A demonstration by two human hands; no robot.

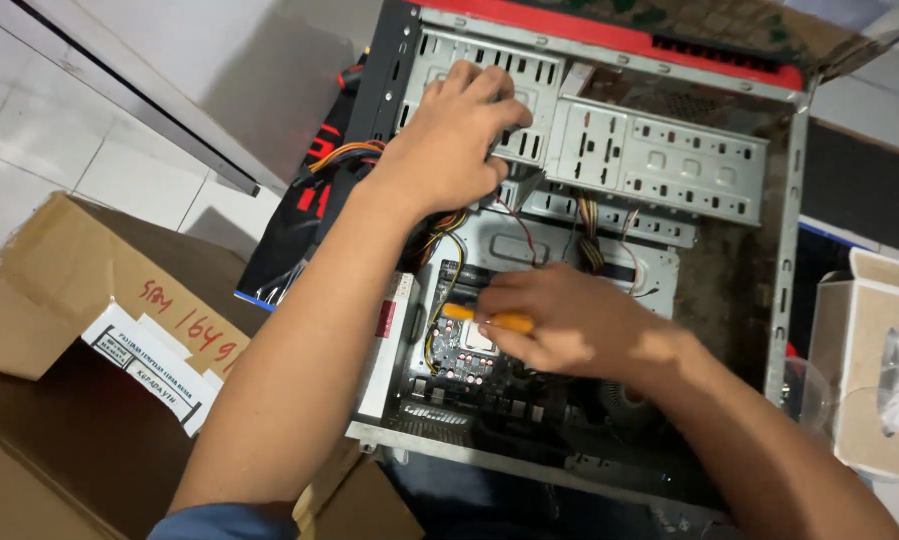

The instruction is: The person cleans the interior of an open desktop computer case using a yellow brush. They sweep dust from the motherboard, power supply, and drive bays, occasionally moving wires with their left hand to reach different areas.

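The left hand point(461, 135) is spread loosely, its fingers curled against the grey drive cage point(589, 140) at the top of an open computer case point(791, 250). The right hand point(569, 322) is clenched around an orange-handled screwdriver point(499, 320), held over the circuit board point(464, 365) low in the case; its tip is hidden, probably against the board. Bundled wires point(439, 235) are seen running between cage and board. A cardboard box point(79, 330) lies just beside the case's left edge, and a smaller box point(874, 370) near its right.
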